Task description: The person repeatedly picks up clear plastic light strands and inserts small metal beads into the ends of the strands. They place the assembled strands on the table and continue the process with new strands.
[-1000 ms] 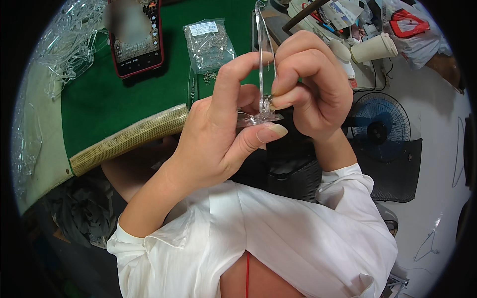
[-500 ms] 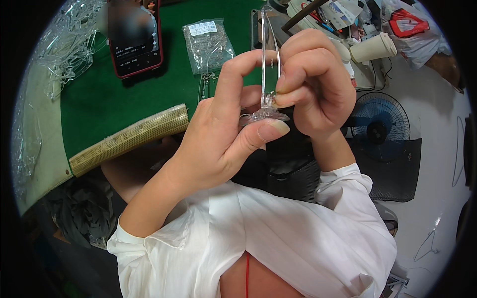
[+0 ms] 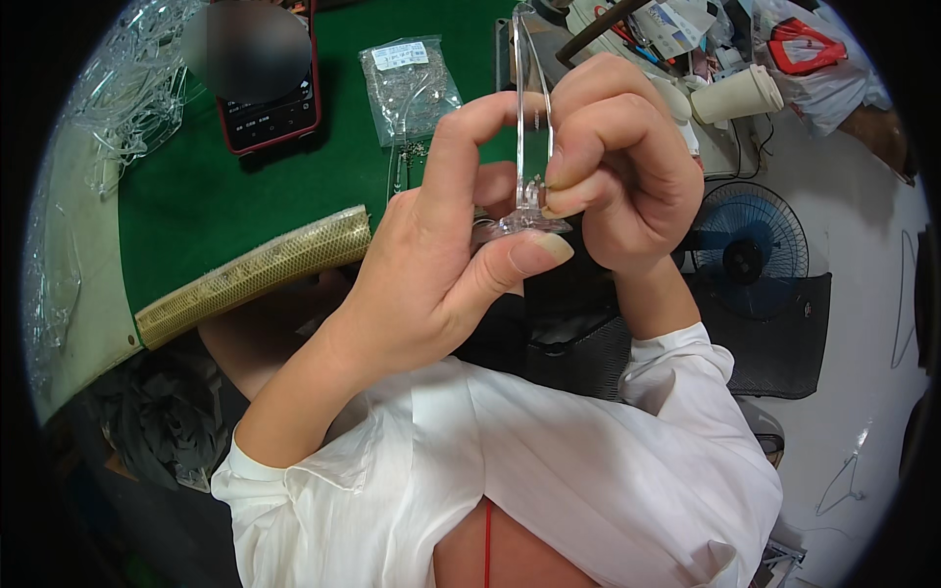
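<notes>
A clear plastic glasses frame (image 3: 520, 118) is held up in front of my chest, one long temple standing upright. My left hand (image 3: 421, 255) is closed round its lower part, thumb along the near side and index finger raised behind the temple. My right hand (image 3: 627, 167) is closed in a pinch beside the hinge, at the temple's lower end. What lies between those fingertips is too small or hidden to make out. Tiny dark metal pieces, perhaps screws (image 3: 416, 152), lie on the green tabletop behind my left hand.
Tangled clear plastic frames (image 3: 137, 98) cover the left side. A phone (image 3: 270, 118) and a bag of small parts (image 3: 407, 83) lie on the green table (image 3: 196, 216). A gold mesh-covered strip (image 3: 255, 269) lines its near edge. At right are a pale cup (image 3: 735, 95) and a blue fan (image 3: 750, 250).
The lower part of the glasses frame has tilted slightly, and my right fingertips have shifted very little at the hinge. Both hands keep their grip.
</notes>
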`<state>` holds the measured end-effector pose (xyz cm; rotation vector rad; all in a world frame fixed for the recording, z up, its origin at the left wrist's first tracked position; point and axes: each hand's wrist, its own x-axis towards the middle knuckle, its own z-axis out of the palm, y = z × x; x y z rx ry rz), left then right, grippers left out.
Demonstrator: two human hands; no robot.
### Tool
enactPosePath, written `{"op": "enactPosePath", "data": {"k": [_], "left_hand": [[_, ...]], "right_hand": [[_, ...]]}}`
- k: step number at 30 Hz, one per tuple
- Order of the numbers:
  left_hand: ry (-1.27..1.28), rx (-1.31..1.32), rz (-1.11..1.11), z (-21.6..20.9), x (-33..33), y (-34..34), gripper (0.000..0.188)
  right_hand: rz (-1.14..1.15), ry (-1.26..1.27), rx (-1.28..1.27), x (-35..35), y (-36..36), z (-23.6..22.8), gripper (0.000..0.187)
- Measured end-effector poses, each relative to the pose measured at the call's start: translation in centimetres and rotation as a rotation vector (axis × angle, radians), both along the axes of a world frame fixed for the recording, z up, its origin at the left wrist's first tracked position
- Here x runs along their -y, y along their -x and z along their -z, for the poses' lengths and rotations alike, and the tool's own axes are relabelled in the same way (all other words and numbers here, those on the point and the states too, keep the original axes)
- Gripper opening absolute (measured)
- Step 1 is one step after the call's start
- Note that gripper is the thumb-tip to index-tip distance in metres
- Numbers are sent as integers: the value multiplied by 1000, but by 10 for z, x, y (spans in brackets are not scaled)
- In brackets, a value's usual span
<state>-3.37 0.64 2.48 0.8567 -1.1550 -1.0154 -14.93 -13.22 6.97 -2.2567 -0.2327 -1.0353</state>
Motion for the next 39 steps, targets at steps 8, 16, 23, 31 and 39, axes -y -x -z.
{"op": "enactPosePath", "data": {"k": [8, 16, 23, 31, 39], "left_hand": [[-4, 107, -55, 2, 0, -4, 82], [52, 88, -77, 4, 3, -1, 81], [200, 265, -262, 7, 29, -4, 70], [203, 1154, -512, -13, 69, -10, 20], [284, 1138, -569, -30, 140, 11, 14]], "right_hand": [[-12, -84, -15, -2, 0, 1, 12], [-3, -150, 58, -4, -2, 8, 15], [72, -641, -92, -18, 7, 20, 25], [175, -605, -33, 30, 20, 4, 14], [422, -545, 159, 86, 32, -10, 17]]}}
